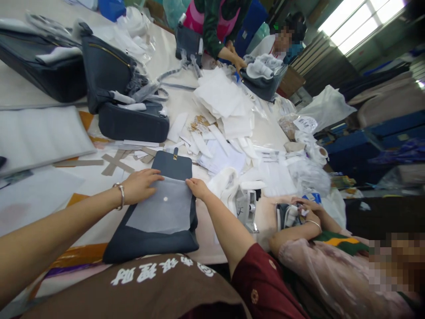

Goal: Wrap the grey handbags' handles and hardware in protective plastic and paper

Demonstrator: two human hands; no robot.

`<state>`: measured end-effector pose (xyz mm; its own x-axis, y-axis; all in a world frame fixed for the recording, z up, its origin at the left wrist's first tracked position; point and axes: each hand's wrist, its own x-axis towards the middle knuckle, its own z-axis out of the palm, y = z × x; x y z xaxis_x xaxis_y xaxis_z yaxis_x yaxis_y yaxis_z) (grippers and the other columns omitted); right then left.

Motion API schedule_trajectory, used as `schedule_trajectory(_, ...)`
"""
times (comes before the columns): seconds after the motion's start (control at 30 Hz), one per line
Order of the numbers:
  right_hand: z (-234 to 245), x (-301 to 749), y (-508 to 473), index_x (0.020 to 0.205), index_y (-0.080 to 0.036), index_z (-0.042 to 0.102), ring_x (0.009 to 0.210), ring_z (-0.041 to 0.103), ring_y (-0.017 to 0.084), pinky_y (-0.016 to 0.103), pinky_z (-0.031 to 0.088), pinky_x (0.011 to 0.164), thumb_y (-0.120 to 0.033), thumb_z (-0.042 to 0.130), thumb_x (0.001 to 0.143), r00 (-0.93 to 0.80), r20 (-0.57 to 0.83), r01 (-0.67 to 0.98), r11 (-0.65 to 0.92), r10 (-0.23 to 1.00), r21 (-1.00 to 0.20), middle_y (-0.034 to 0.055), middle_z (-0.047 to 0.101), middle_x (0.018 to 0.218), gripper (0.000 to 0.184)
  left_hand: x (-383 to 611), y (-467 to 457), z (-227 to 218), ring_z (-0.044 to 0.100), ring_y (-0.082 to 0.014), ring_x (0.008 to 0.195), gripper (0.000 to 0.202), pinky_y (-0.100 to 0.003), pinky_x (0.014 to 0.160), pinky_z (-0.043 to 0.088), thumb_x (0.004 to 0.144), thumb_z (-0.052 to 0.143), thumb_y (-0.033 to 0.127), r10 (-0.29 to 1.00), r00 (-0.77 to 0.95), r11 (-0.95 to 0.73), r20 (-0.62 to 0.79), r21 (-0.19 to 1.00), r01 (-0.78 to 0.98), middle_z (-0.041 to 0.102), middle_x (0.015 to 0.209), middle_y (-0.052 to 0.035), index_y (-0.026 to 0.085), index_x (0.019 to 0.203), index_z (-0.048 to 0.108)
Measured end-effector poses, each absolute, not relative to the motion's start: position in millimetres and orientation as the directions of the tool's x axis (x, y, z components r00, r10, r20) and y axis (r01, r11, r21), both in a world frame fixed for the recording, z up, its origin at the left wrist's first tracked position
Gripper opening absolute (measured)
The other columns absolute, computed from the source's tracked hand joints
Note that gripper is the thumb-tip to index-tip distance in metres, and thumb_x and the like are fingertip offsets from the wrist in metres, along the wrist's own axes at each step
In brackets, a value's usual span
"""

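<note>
A dark navy leather bag (149, 241) lies flat on the table in front of me, its flap with a gold clasp (175, 155) pointing away. A thin translucent white sheet (162, 208) covers the bag's front. My left hand (141, 185), with a bracelet on the wrist, rests flat on the sheet's left upper edge, fingers stretched out. My right hand (198, 187) presses on the sheet's upper right corner with its fingers curled down on it.
Several more navy bags (133, 124) lie at the back left. Heaps of white paper (226, 102) and plastic wrap cover the middle. A person's hands (303, 210) work at my right; another person (219, 31) handles a bag across the table. Foam sheets (40, 137) lie left.
</note>
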<state>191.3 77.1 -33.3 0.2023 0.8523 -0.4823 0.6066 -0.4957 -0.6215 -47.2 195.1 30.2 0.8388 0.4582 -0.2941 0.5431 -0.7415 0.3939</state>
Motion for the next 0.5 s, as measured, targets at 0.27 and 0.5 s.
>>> schedule_trajectory(0.27,-28.2,195.5,77.6,0.065,-0.017,0.053,0.062,0.047,0.012,0.022,0.034,0.059,-0.044,0.044,0.095,0.153,-0.490,0.500,-0.495,0.858,-0.711,-0.0028,0.049,0.060,0.041,16.7,165.0,16.3,0.060,-0.0288,0.105,0.041,-0.042,0.089,0.040,0.096,0.040,0.042,0.451,0.866,-0.821,-0.214,0.281,0.497,0.067,0.115,-0.0113,0.019,0.124,0.060)
schedule_trajectory(0.5,-33.6,199.8,74.9,0.070,-0.017,0.059,0.061,0.048,0.012,0.023,0.035,0.057,-0.051,0.042,0.094,0.147,-0.504,0.473,-0.508,0.851,-0.720,-0.0027,0.050,0.060,0.045,-1.7,181.5,-0.7,0.057,-0.0276,0.095,0.041,-0.036,0.078,0.037,0.096,0.041,0.046,0.411,0.893,-0.871,-0.186,0.210,0.445,0.064,0.103,-0.0103,0.021,0.120,0.062)
